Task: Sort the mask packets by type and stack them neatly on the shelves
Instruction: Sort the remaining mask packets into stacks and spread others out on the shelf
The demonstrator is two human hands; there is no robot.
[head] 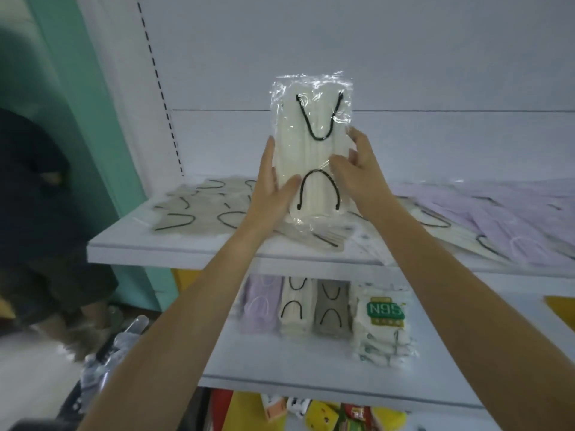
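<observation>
A clear packet of cream masks with black ear loops [311, 141] stands upright above the upper shelf [174, 255]. My left hand [273, 188] holds its left edge, thumb on the front. My right hand [357, 169] grips its right edge, thumb across the front. Grey-beige mask packets [199, 206] lie flat on the shelf's left part. Lilac packets [510, 219] and cream ones [435, 225] lie scattered on the right. On the lower shelf [280, 368] stand neat stacks: lilac [259, 306], cream [295, 309], grey [331, 312] and N95 packets [384, 325].
A person in dark clothes [37, 213] stands at the left beside a teal pillar [93, 119]. Plastic wrapping [118, 346] lies on the floor below. Colourful goods [326, 415] fill the shelf underneath. A white back panel [373, 57] closes the rack behind.
</observation>
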